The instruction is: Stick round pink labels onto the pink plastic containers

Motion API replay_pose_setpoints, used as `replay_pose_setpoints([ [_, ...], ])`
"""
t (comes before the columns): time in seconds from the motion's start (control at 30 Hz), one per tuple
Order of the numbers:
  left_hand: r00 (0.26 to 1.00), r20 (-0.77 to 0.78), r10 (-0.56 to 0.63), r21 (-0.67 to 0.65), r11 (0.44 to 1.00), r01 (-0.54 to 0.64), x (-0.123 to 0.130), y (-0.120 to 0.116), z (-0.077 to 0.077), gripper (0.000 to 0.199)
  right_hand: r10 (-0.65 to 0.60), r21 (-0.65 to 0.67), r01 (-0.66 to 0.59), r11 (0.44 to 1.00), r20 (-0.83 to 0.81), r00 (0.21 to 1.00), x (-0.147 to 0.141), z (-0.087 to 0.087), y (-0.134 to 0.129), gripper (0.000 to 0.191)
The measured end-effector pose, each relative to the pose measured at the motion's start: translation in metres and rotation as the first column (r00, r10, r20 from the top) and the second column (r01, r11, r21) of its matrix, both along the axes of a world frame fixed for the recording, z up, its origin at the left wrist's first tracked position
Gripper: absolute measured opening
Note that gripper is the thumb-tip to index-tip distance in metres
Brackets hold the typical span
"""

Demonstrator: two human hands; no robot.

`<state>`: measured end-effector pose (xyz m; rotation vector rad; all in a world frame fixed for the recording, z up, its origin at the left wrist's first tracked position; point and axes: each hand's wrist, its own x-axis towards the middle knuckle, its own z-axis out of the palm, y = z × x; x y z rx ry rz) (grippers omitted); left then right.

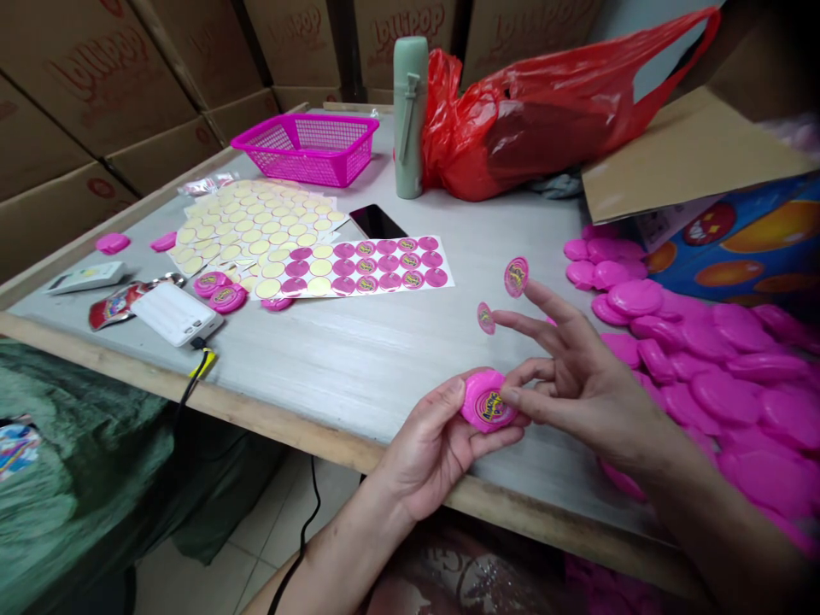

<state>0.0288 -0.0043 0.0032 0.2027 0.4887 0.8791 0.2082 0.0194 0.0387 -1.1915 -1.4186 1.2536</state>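
Note:
A round pink case (482,401) with a printed round sticker on its face is held in my left hand (436,444), thumb on one side and fingers beneath. My right hand (570,376) touches the case's right edge with its thumb. Two round stickers cling to raised fingertips of that hand, a larger one (516,277) above and a smaller one (486,318) below. Left of the hands lies a sticker sheet (401,265) with pink and yellow circles, over more peeled sheets (243,218). Many plain pink cases (723,367) are heaped at the right.
A magenta basket (307,149), a green flask (410,120), a red plastic bag (525,128) and a black phone (377,222) stand or lie farther back. An open carton (736,231) is at the right. A white power bank (178,313) with a cable lies near the left front edge.

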Motion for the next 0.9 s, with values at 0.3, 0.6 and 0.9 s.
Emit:
replay_pose_setpoints([
  [0.3,1.0,0.0,-0.008,-0.005,1.0,0.008,-0.0006,0.0018,-0.0015,0.033,0.004,0.005,-0.004,1.0,0.045,0.999,-0.0019,0.0028,-0.0018,0.097],
  [0.6,1.0,0.008,0.012,-0.023,1.0,-0.012,-0.0005,0.0,0.0006,0.03,-0.01,0.043,0.005,0.999,0.101,0.995,-0.0026,0.0017,-0.0022,0.095],
  [0.9,1.0,0.003,0.015,-0.043,0.999,-0.015,-0.0003,0.0026,0.0003,0.031,-0.02,0.033,0.015,0.999,0.133,0.991,-0.0044,0.0023,-0.0049,0.093],
])
